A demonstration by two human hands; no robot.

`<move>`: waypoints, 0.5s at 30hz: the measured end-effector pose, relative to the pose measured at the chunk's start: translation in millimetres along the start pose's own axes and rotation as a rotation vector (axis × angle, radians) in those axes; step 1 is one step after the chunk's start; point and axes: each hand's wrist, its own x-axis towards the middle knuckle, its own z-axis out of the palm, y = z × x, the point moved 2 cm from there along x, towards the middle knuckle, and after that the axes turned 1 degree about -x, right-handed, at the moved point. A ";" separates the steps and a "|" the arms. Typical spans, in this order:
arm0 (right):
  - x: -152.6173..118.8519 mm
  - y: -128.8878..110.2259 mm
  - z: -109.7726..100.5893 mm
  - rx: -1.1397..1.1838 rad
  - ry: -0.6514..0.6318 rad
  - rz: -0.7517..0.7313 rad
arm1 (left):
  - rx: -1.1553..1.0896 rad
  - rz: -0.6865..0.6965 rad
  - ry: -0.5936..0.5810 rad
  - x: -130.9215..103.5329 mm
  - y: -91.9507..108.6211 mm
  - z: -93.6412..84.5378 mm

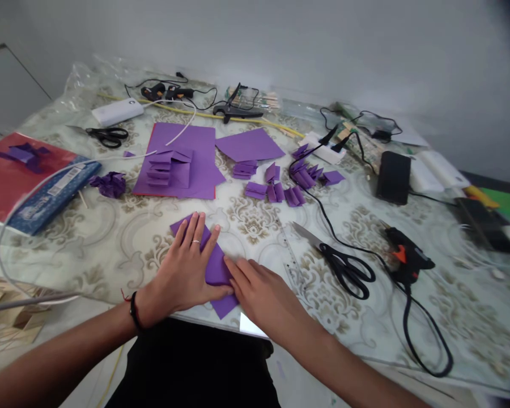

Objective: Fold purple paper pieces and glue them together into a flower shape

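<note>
A folded sheet of purple paper (216, 266) lies at the table's near edge. My left hand (187, 266) rests flat on it with spread fingers, a ring on one of them. From the right, my right hand (259, 286) touches the paper's edge, its fingers stretched out close together and its thumb hidden. Beyond them is a stack of purple sheets (204, 141) with folded pieces (170, 168) on top. Several small folded purple pieces (275, 191) lie to the right of the stack, and a crumpled purple paper (110, 184) lies to its left.
Black-handled scissors (348, 269), a clear ruler (292, 255) and a glue gun (408, 258) with its cord lie on the right. A phone (394, 177) and a power strip (323, 148) are farther back. A red and blue packet (46, 192) lies left, crossed by a white cable.
</note>
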 end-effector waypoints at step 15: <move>14.0 6.9 -2.3 0.036 -0.003 0.064 | -0.082 0.105 -0.038 -34.9 -7.9 -17.4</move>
